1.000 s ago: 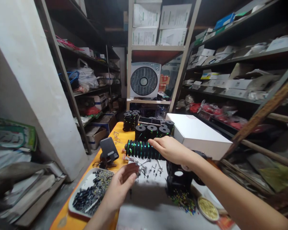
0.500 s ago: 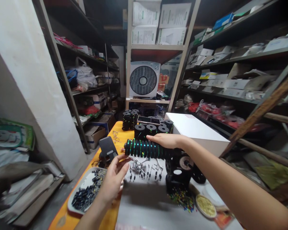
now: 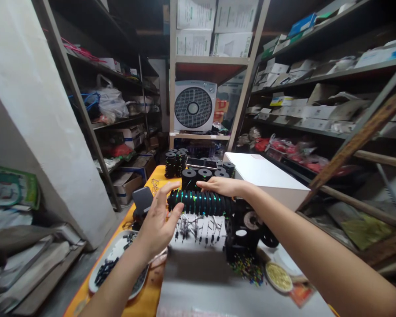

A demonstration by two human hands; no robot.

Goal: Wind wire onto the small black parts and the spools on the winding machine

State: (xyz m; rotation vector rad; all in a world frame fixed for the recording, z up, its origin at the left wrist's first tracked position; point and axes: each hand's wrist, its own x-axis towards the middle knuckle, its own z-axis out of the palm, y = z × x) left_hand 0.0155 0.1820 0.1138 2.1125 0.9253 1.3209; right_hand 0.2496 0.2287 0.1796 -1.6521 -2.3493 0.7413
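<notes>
A row of black discs or spools wound with shiny green line [image 3: 201,203] lies horizontally, joined on the right to a black device [image 3: 244,229]. My left hand [image 3: 161,218] is at the row's left end, thumb and fingers spread around it. My right hand [image 3: 222,186] rests flat along the top of the row, toward its right half. Small metal pieces with black ends [image 3: 198,229] hang or lie below the row. Black spools [image 3: 188,177] stand just behind, with a phone [image 3: 201,164] lying on top.
A tray of small black parts [image 3: 94,277] sits at the left on the orange cloth [image 3: 152,290]. Colourful beads [image 3: 249,268] and a dish of yellow bits [image 3: 279,277] lie at the right. A large white box [image 3: 270,176] stands behind. Shelves and a fan [image 3: 193,106] are beyond.
My left hand has moved up to the row's left end, its fingers spreading wider. My right hand stays on top. The view has shifted slightly.
</notes>
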